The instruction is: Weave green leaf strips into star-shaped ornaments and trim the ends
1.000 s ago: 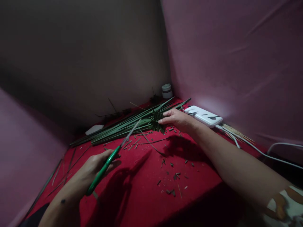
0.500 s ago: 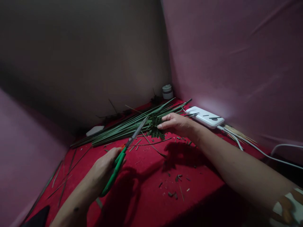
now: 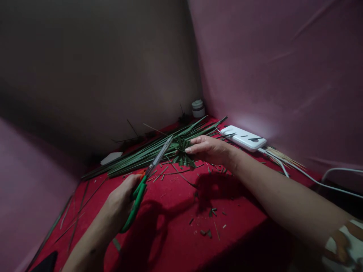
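Note:
My left hand (image 3: 124,196) is closed round the green handles of a pair of scissors (image 3: 136,204), whose long metal blades look nearly together and point up and right. Between the thumb and fingers of my right hand (image 3: 205,148) is a dark green folded leaf piece (image 3: 183,153) with pointed, spiky ends. The blade tips are close to its left side; whether they touch it is unclear. Behind both lies a bundle of long green leaf strips (image 3: 141,156) on the red cloth (image 3: 176,204).
A white power bank (image 3: 244,138) with a cable (image 3: 309,179) and thin pale sticks (image 3: 283,156) are at the right. A white jar (image 3: 198,108) stands in the back corner. White paper (image 3: 111,158) lies left; cut scraps (image 3: 206,232) are near the front.
The scissors have shifted slightly left, away from the leaf piece. The leaf piece is turned a little in my right hand. The whole view has moved slightly.

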Demonstrator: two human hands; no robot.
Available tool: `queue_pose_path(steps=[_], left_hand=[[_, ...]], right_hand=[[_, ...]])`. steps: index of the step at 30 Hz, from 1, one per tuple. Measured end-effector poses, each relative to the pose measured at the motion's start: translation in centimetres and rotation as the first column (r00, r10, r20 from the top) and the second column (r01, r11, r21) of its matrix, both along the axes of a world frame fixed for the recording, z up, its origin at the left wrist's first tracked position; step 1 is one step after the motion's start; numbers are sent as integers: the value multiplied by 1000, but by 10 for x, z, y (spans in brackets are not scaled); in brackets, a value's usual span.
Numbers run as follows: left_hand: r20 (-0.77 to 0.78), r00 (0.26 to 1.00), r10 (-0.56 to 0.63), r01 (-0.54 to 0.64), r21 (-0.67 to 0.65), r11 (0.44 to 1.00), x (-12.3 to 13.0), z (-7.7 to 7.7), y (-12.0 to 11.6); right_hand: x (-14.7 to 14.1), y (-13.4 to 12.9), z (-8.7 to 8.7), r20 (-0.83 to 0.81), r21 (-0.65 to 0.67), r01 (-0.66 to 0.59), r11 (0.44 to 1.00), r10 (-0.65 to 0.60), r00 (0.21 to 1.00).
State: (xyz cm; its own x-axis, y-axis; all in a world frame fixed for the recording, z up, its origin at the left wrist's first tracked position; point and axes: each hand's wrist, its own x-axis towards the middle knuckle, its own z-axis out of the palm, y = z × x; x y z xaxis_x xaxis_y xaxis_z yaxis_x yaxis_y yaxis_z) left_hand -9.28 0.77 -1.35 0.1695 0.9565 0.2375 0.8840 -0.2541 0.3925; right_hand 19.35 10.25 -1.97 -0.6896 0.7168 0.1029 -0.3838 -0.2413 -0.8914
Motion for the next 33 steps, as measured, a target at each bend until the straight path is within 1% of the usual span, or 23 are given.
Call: queue_pose_path(steps=[4, 6, 10, 13, 17, 20, 25, 30, 33], left_hand=[[-163, 986, -33, 40, 43, 998, 6, 4, -1], [-210, 977, -35, 49, 59, 997, 11, 7, -3], [-241, 970, -36, 58, 84, 995, 17, 10, -3], [-261, 965, -38, 69, 109, 992, 16, 8, -2], [-301, 952, -59, 96, 112, 989, 10, 3, 1], [-313, 947, -77, 117, 110, 987, 7, 0, 2], [-301, 947, -111, 162, 152, 975, 6, -1, 2], [-262, 954, -143, 178, 113, 978, 7, 0, 1], [-232, 954, -189, 221, 123, 967, 7, -1, 0]], right_hand=[[-1, -2, 2, -49, 46, -44, 998, 46, 998], [-2, -3, 3, -64, 46, -58, 997, 61, 996], [-4, -4, 3, -42, -24, -11, 1000, 10, 999], [-5, -5, 5, -24, -77, 25, 997, -27, 999], [-5, -5, 7, -1, -116, 40, 992, -40, 999], [-4, -5, 7, -3, -117, 45, 992, -46, 999], [-4, -4, 6, -20, -106, 43, 993, -45, 999], [-3, -4, 6, -36, -104, 35, 994, -39, 999], [-3, -4, 6, -47, -100, 27, 995, -31, 998]])
